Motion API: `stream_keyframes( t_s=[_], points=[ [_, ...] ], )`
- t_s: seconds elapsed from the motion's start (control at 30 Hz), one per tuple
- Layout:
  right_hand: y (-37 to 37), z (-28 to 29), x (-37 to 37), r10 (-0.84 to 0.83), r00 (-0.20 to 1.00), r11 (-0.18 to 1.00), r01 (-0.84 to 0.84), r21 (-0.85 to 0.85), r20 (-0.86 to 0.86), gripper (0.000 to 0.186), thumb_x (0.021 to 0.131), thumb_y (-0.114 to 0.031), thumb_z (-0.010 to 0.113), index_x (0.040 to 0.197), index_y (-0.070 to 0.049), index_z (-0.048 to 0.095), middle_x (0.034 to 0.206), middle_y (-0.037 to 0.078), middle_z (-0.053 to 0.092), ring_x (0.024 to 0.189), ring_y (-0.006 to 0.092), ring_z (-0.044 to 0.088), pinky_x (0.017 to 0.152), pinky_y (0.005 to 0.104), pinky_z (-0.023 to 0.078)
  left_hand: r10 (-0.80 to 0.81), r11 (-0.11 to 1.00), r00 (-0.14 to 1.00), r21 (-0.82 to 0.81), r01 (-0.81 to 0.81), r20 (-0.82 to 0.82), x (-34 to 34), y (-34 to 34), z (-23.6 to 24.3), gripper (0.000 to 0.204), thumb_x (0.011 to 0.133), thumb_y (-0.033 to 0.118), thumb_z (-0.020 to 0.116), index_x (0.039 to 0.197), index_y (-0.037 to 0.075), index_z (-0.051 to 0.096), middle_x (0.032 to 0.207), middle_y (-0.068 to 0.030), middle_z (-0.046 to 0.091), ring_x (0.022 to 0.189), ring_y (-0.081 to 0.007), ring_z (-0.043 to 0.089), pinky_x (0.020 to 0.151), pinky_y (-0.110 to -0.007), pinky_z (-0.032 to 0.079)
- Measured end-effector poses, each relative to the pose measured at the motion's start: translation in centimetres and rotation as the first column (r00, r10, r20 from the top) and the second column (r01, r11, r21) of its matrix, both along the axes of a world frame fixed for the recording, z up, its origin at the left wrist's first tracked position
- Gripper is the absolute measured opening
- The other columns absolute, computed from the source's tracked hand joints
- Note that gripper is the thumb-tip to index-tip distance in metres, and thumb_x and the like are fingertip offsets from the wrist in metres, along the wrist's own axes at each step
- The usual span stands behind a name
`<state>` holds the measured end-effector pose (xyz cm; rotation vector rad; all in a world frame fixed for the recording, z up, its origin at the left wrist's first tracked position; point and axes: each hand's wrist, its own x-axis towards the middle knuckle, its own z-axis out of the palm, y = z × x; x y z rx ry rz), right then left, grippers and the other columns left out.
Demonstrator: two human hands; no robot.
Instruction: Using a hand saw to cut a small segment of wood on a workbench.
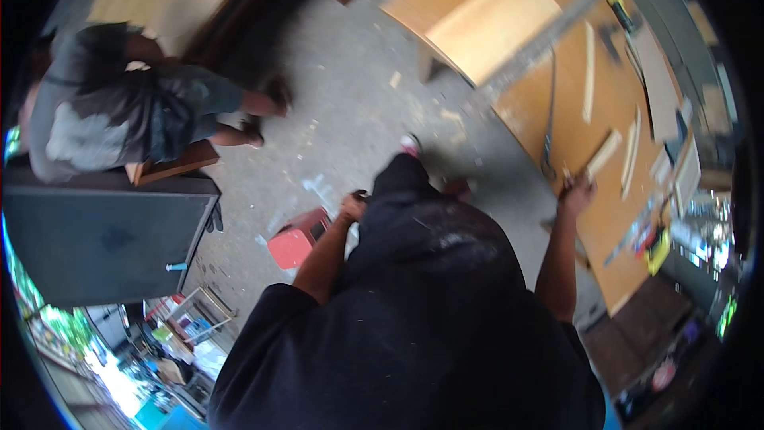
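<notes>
Wood strip [604, 154], long axis diagonal toward upper right, seemingly in right hand [578, 193]

Your short-sleeved fabric shirt [398, 350] is black, the short wooden strip [602, 156] pale yellow, the long wooden tabletop [617, 275] orange-brown

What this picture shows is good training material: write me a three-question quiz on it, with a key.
1. Which is nearer the short pale wood piece, the left hand or the right hand?
2. True or false: the red box stands on the table.
3. Fill in: the co-worker is on the ____ side of the picture.

Key:
1. The right hand.
2. False; it is on the floor.
3. Left.
</notes>
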<state>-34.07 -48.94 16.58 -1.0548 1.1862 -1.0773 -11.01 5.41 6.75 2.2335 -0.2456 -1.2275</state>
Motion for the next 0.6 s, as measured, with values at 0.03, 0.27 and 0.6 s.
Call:
stream_keyframes(
  t_s=[0.03, 0.27, 0.6],
  points=[
    [-0.4, 0.8, 0.1, 0.103, 0.991, 0.994, -0.105, 0.023, 0.088, 0.023, 0.1, -0.018, 0.06, 0.113, -0.006, 0.045, 0.081, 0.006, 0.054, 0.062, 0.0146, 0.053, 0.053, 0.0276, 0.048, 0.137, 0.989, 0.988, 0.072, -0.132, -0.07, -0.3, 3.6, -3.5, 0.044, 0.094, 0.036, 0.055, 0.123, 0.005, 0.065, 0.113, -0.0099, 0.073, 0.108, -0.0202, 0.067, 0.102, -0.033, 0.047],
    [1.3, 1.5, -0.1, -0.151, 0.981, 0.985, 0.139, -0.101, -0.123, 0.026, 0.1, -0.015, 0.058, 0.114, -0.005, 0.039, 0.081, 0.011, 0.059, 0.058, 0.0159, 0.056, 0.047, 0.0292, 0.049, -0.089, 0.964, 0.996, 0.252, 0.088, -0.006, 4.0, 7.0, 0.0, 0.044, 0.093, 0.039, 0.056, 0.123, 0.008, 0.065, 0.117, -0.0196, 0.069, 0.112, -0.0331, 0.065, 0.099, -0.039, 0.05],
    [4.2, 2.3, 3.3, -0.551, 0.813, 0.834, 0.534, -0.138, -0.187, 0.021, 0.098, -0.008, 0.055, 0.11, -0.005, 0.039, 0.076, 0.011, 0.057, 0.055, 0.0177, 0.053, 0.045, 0.0315, 0.046, 0.067, 0.983, 0.997, 0.17, -0.072, 0.033, 18.4, 14.4, 0.2, 0.037, 0.092, 0.036, 0.063, 0.12, 0.012, 0.068, 0.101, -0.0158, 0.073, 0.092, -0.0287, 0.07, 0.087, -0.038, 0.053]
  ],
)
